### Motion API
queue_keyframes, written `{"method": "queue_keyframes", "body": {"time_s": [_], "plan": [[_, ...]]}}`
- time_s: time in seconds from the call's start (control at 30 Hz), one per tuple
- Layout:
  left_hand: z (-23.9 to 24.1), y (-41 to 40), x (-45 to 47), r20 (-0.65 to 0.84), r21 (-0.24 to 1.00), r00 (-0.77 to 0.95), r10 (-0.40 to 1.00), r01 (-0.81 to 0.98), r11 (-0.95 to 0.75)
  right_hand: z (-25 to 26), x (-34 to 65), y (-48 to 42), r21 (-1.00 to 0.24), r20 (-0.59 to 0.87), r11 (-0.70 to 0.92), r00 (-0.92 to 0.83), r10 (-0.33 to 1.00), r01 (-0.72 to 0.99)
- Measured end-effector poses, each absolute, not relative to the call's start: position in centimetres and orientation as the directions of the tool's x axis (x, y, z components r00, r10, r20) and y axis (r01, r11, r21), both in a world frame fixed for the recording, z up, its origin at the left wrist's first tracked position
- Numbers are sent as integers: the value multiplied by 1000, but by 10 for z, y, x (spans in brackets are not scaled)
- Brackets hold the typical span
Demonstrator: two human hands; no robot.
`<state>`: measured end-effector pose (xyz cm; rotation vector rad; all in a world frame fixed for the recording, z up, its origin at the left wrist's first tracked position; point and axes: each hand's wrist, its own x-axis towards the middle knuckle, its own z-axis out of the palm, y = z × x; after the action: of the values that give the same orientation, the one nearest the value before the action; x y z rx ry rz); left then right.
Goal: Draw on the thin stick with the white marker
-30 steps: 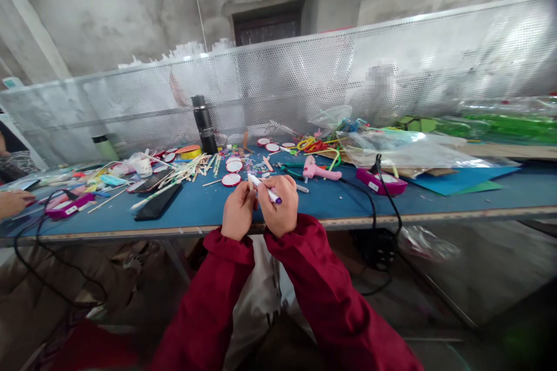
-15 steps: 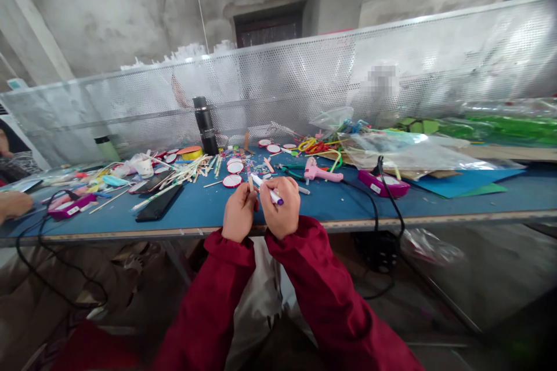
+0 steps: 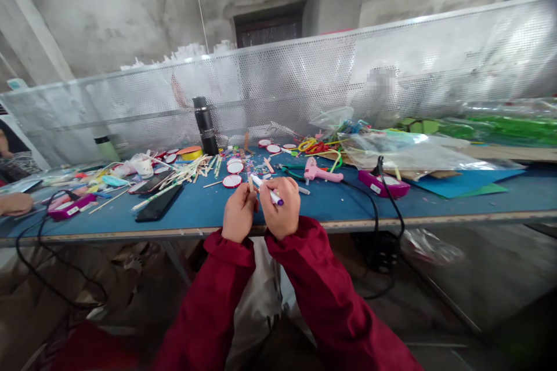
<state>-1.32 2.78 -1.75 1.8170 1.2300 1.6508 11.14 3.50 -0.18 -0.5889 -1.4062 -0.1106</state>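
Above the front edge of the blue table, my right hand (image 3: 282, 206) grips a white marker pen (image 3: 272, 193) with a purple end, its tip pointing away to the left. Close beside it, my left hand (image 3: 239, 212) pinches a small wooden craft stick (image 3: 251, 184) upright between thumb and fingers. The marker's tip is at the stick's upper end; I cannot tell whether they touch. Just beyond my left hand lie red-rimmed white discs (image 3: 232, 181). A pink glue gun (image 3: 321, 170) rests to the right of my right hand, near green-handled pliers (image 3: 290, 173).
A black bottle (image 3: 205, 126) stands at the back. Left are a dark phone (image 3: 159, 204), a heap of sticks (image 3: 191, 173) and a purple box (image 3: 72, 207) with a cord. Another purple box (image 3: 383, 184) and plastic bags (image 3: 404, 151) lie right. Another person's hand (image 3: 16, 204) shows far left.
My hands, the marker and the stick stay almost in place. At the far left, the other person's hand has shifted slightly.
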Motion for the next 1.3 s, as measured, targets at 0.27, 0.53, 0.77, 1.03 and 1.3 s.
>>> {"method": "queue_keyframes", "body": {"time_s": [0.27,0.53,0.77,1.03,1.3], "plan": [[-16,27,-13,594,769,-66,802,341,-541,-2,112,36,-322,946,853,181,270,410],[-16,26,-13,581,782,-71,811,323,-533,-2,112,35,-320,946,853,184,265,413],[-17,27,-12,588,778,-85,805,333,-533,0,112,33,-308,951,864,158,266,399],[-15,26,-11,580,784,-89,810,330,-525,-1,112,34,-310,951,861,150,272,404],[-15,25,-11,590,777,-92,802,334,-533,0,112,33,-304,953,859,142,268,412]]}}
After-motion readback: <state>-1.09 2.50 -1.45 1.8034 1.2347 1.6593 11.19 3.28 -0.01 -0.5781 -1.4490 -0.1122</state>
